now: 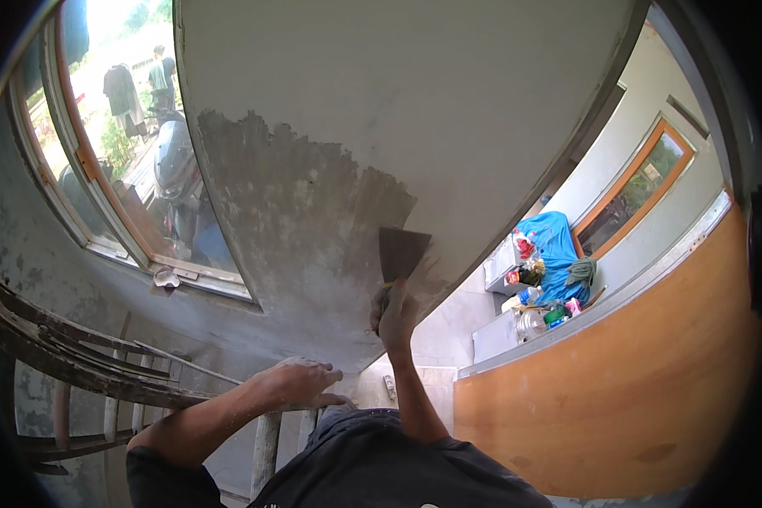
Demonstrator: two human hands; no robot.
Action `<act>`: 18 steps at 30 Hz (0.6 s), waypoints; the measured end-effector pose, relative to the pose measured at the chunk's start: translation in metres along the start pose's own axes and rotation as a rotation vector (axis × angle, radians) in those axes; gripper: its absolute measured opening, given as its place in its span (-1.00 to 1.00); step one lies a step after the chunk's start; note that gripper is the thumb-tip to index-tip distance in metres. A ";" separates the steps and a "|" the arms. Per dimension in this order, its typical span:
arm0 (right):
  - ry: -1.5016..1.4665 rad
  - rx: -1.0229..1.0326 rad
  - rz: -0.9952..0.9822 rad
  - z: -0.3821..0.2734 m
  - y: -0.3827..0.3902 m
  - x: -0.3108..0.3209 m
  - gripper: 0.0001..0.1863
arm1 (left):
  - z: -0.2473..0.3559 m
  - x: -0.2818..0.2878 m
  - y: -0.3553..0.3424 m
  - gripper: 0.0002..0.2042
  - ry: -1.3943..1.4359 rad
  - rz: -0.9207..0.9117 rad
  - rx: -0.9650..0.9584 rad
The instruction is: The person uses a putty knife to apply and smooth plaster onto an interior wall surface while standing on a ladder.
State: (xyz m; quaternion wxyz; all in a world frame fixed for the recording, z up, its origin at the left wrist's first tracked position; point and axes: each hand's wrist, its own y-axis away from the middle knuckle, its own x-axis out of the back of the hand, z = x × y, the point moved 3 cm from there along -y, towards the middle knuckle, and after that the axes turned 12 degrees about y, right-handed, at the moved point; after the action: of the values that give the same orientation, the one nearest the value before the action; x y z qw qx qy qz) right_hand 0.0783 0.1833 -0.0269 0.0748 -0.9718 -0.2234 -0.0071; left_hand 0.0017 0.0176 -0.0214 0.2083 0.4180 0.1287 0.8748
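Observation:
My right hand [394, 315] grips the handle of a wide putty scraper [403, 252], whose blade lies against the wall [406, 93]. A rough grey patch of filler [288, 195] covers the lower left part of this wall, around and left of the blade; above and right of it the surface is plain pale. My left hand [305, 381] is low at centre left, dusted pale, over the top of a worn ladder [102, 375]. Its fingers are loosely extended and slightly bent, holding nothing that I can see; whether it rests on the ladder is unclear.
At left is a framed window [88, 158], with a motorbike, hanging clothes and a person outside. Right, past the wall's edge, are a blue tarp [550, 237] with bottles and containers, and a wood-framed door [631, 190]. An orange-brown panel [597, 381] stands at lower right.

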 end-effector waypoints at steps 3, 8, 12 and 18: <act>0.073 -0.107 -0.030 0.026 0.015 -0.003 -0.35 | -0.003 -0.001 -0.005 -0.42 -0.020 0.008 -0.006; 0.009 -0.104 -0.046 0.012 0.005 -0.002 -0.43 | -0.003 0.001 -0.003 -0.41 -0.001 -0.008 0.031; 0.016 -0.112 -0.024 0.021 0.013 0.000 -0.42 | -0.002 0.003 -0.001 -0.41 0.009 0.000 0.025; 0.059 -0.083 0.005 0.014 -0.001 0.013 -0.39 | 0.006 0.009 0.002 -0.41 -0.002 -0.025 0.022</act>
State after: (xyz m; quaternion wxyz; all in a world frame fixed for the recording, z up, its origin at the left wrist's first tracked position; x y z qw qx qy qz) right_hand 0.0890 0.1918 -0.0403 0.0408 -0.9741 -0.2181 -0.0448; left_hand 0.0006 0.0200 -0.0107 0.2147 0.4194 0.1434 0.8703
